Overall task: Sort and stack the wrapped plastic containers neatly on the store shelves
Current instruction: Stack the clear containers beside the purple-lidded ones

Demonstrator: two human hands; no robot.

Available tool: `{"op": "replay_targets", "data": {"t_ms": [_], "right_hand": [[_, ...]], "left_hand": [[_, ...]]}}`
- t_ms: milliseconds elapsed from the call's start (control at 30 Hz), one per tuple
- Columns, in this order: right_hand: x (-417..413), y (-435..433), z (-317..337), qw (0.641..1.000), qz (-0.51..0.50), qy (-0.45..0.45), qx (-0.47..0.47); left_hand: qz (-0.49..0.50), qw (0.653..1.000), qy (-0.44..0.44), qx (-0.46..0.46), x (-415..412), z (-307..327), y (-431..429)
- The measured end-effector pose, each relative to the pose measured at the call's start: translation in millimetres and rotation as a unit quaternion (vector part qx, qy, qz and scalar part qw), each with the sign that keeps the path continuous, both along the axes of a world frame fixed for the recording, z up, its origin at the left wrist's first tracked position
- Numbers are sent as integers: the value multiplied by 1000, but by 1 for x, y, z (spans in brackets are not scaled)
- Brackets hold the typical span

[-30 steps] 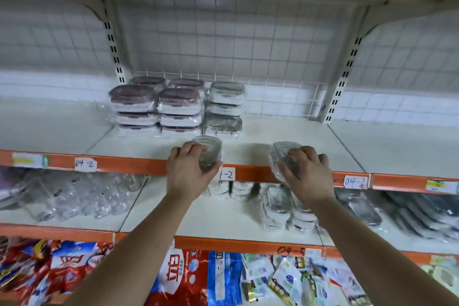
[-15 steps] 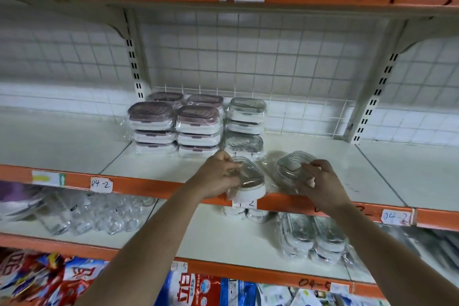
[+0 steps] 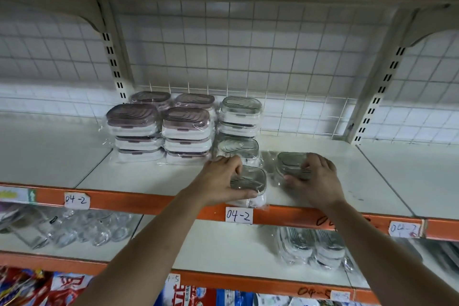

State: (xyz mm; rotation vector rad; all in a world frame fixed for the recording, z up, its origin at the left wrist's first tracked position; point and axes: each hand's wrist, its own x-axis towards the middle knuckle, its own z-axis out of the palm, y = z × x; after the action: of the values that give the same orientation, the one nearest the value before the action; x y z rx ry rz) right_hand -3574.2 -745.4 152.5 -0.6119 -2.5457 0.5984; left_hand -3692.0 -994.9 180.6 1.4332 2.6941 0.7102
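Head view | left hand (image 3: 221, 181) grip curled round grey-lid container (image 3: 250, 179) at shelf (image 3: 149, 176) front edge, above 04-2 label (image 3: 238, 215); right hand (image 3: 315, 179) grip holding second container (image 3: 290, 164) just beside it on shelf; wrapped stacks (image 3: 183, 129) stand behind

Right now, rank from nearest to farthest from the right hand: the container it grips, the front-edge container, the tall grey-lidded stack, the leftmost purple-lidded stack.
1. Gripped container: in the right hand itself.
2. Front-edge container: just left, in the left hand.
3. Tall grey-lidded stack: behind, leftward.
4. Leftmost purple-lidded stack: far left.
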Motion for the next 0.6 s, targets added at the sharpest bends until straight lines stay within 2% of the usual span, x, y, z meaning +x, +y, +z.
{"op": "replay_targets", "data": {"t_ms": [100, 200, 333, 500, 600], "right_hand": [[-2, 2, -4, 1000, 9, 24, -14], [0, 3, -5, 1000, 21, 20, 0], [2, 0, -3, 1000, 10, 20, -3], [1, 6, -8, 998, 8, -1, 55], [4, 1, -5, 995, 2, -13, 94]], "left_hand": [[-11, 1000, 2, -9, -3, 4, 1], [-10, 1000, 18, 18, -6, 13, 5], [9, 998, -14, 58, -11, 32, 13], [-47, 998, -32, -32, -24, 28, 20], [-48, 995, -60, -59, -25, 16, 23]]}}
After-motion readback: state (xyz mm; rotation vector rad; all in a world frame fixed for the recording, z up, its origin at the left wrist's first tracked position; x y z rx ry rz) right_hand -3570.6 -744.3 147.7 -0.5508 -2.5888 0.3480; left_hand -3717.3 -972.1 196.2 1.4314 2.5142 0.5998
